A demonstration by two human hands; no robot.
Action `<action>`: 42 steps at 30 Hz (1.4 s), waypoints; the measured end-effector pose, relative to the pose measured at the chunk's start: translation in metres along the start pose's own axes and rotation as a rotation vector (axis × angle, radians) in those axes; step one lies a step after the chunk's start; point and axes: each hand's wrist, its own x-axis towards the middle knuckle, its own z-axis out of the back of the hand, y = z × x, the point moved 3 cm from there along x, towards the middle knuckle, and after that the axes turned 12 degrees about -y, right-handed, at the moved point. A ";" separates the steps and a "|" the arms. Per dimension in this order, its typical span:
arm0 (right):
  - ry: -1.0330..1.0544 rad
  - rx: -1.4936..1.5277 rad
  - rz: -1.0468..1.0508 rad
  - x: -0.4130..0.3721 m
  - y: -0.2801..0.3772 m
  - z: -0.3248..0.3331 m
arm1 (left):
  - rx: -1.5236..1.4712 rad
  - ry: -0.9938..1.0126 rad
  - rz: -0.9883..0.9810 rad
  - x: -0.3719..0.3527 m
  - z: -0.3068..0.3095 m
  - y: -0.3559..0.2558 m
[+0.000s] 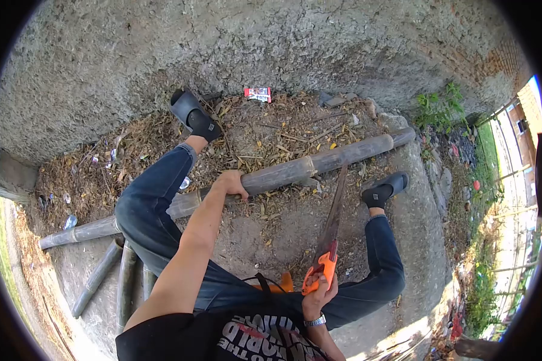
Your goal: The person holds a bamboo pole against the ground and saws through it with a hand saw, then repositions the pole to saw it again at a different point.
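A long grey bamboo pole point(280, 175) lies slantwise across the ground, passing over or beside the bent left leg. My left hand point(230, 183) is wrapped over the pole near its middle. In my right hand point(320, 296), a handsaw with an orange handle point(324, 271) is gripped, its blade point(337, 210) pointing up and away from me. The blade's tip is at the pole's near edge, right of the joint; whether it touches cannot be told.
Shorter bamboo pieces point(126, 277) lie at the lower left. A rough wall point(253, 48) runs along the far side. A red and white packet point(258, 94), dry leaves and stones lie by it. My sandalled feet point(196, 114) rest either side of the pole.
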 end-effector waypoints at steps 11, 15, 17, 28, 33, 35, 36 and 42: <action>0.019 -0.070 -0.034 -0.009 -0.008 0.015 | -0.359 0.376 0.182 0.062 -0.014 0.048; 0.036 -0.131 -0.080 -0.015 -0.010 0.001 | -0.318 0.324 0.108 0.043 -0.014 0.037; 0.141 -0.221 0.017 -0.018 -0.014 -0.011 | -0.284 0.224 0.063 0.026 -0.012 0.027; 0.307 -0.479 0.331 -0.017 -0.011 0.000 | 0.088 -0.161 0.083 -0.055 -0.017 -0.034; 0.345 -0.453 0.225 -0.003 0.002 -0.018 | 0.249 -0.519 0.009 -0.073 -0.047 -0.041; 0.386 -0.447 0.065 0.003 -0.013 -0.014 | 0.165 -0.343 0.083 -0.064 -0.034 -0.038; 0.426 -0.523 0.155 0.005 -0.011 -0.019 | 0.081 -0.171 0.141 -0.062 -0.033 -0.036; 0.407 -0.553 0.039 -0.001 0.082 0.012 | -0.391 -0.402 -0.082 -0.207 0.020 -0.092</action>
